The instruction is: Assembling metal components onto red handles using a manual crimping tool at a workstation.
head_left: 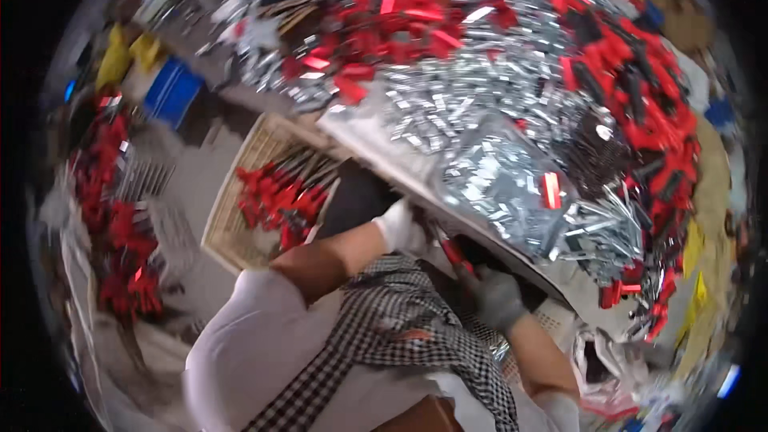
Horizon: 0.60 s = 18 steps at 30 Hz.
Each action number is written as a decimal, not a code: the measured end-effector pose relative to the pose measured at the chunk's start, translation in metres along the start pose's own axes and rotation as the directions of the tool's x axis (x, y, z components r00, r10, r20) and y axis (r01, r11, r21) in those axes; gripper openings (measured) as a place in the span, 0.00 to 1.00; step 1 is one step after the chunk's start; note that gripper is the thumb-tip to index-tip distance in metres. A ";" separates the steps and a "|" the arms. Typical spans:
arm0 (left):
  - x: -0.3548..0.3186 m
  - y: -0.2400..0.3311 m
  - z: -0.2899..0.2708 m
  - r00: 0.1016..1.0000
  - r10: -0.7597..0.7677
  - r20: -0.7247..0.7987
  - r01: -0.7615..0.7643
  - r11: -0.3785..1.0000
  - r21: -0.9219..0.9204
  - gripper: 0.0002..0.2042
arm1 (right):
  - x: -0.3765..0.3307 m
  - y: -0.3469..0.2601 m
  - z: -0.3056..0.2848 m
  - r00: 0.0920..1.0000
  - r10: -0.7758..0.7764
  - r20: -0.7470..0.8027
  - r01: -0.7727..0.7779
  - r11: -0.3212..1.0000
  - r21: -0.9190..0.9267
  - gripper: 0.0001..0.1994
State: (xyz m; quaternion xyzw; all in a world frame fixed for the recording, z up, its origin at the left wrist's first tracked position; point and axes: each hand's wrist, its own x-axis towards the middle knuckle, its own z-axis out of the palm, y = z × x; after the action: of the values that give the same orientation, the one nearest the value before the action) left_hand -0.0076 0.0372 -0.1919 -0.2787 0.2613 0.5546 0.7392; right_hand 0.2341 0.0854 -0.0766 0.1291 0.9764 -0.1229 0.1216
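My left hand [402, 229], in a white glove, is at the near edge of the worktable, close to the metal end of a tool. Its fingers are blurred and partly hidden. My right hand [498, 299], in a grey glove, is closed on the lower end of a red-handled metal tool [453, 253], slanting up toward my left hand. The exact kind of tool cannot be made out. Left of my left arm, a cream plastic basket [220, 220] holds several similar red-handled pieces [280, 196] with metal shafts.
Heaped on the worktable [368, 138] are small silvery metal parts [436, 100], red pieces [408, 20] and a clear plastic bag of parts [500, 184]. More red and black parts [640, 80] lie at right. Red pieces [132, 248] and a blue box [173, 92] are at far left.
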 end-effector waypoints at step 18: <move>-0.177 0.048 -0.024 0.597 0.790 0.138 -0.748 0.610 -0.262 0.23 | 0.102 -0.110 0.002 0.918 -0.126 0.375 -0.332 -0.761 0.557 0.30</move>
State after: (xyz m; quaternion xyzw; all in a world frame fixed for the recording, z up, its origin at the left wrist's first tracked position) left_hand -0.0997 -0.0882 -0.0916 -0.1333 0.2145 0.8696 0.4244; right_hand 0.1074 0.0045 -0.0828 0.2949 0.1658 -0.9391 0.0604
